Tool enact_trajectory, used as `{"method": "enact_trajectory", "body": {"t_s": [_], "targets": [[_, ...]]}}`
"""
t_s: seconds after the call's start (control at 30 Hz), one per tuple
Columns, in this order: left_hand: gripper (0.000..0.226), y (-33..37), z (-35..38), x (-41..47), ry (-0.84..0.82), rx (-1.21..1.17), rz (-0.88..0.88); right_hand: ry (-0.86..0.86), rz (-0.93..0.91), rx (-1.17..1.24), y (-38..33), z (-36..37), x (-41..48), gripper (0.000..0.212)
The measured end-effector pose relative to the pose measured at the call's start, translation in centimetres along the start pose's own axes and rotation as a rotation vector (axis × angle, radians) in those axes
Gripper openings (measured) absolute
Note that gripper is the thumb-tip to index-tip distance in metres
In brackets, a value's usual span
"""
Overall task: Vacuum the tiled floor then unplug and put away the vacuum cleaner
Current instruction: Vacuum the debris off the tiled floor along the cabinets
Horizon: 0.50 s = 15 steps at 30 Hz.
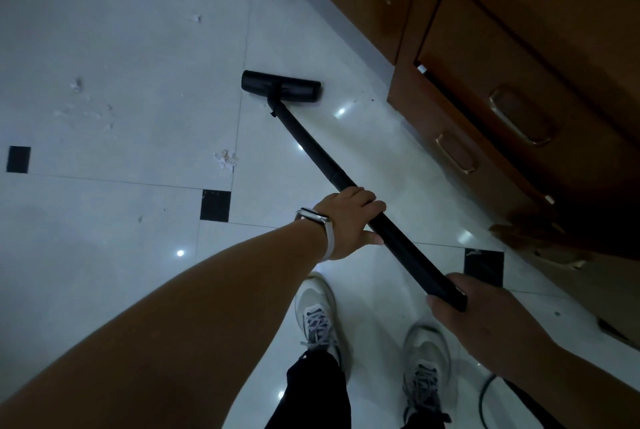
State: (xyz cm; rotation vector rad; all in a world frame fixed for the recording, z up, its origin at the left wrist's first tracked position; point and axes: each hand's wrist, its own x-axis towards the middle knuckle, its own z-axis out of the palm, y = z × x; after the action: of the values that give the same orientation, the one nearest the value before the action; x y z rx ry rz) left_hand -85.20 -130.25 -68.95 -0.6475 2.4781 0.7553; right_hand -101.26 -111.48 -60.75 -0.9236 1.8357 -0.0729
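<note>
Tiled floor (138,48), slim black wand (311,148), perhaps matte

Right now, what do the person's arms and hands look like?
No sleeves or gloves show on either arm. The left hand has a watch at the wrist, with a pale case and pale band. The right hand shows nothing worn.

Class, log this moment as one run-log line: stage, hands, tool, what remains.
stage: vacuuming | left hand: grips wand midway | right hand: grips wand end | floor head: on tiles by cabinet | remaining: paper scraps
</note>
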Motion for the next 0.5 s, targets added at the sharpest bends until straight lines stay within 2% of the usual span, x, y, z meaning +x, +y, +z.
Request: {"method": "enact_trajectory", "body": {"t_s": [0.03,0.07,0.1,0.2,0.27,0.3,0.4,0.5], "targets": [[0.061,-0.2,0.1,-0.2,-0.001,-0.004,-0.006,-0.011,-0.039,-0.064,-0.5,-0.1,0.1,0.013],[0.060,-0.4,0.2,-0.4,0.002,-0.011,-0.011,-0.103,-0.021,-0.038,-0.7,0.0,0.3,0.017],[0.060,-0.5,0.3,-0.6,0.010,-0.016,-0.014,-0.120,-0.103,-0.108,-0.8,0.1,0.2,0.024],[0.060,-0.8,0.8,-1.1,0.033,-0.019,-0.014,-0.013,-0.029,-0.067,-0.5,0.3,0.5,0.017],[0.059,-0.7,1.4,-1.4,0.042,-0.019,-0.017,0.031,-0.074,-0.055,-0.5,0.8,0.1,0.021],[0.059,-0.5,1.7,-1.5,0.048,-0.021,-0.019,0.055,-0.040,-0.071,-0.2,0.8,0.2,0.022],[0.059,0.0,3.0,-1.9,0.071,-0.024,-0.022,-0.047,0.039,0.020,0.6,1.3,-0.3,0.023],[0.058,0.9,4.0,-2.3,0.096,-0.040,-0.026,-0.097,0.049,-0.007,1.2,1.1,-1.1,0.021]]}}
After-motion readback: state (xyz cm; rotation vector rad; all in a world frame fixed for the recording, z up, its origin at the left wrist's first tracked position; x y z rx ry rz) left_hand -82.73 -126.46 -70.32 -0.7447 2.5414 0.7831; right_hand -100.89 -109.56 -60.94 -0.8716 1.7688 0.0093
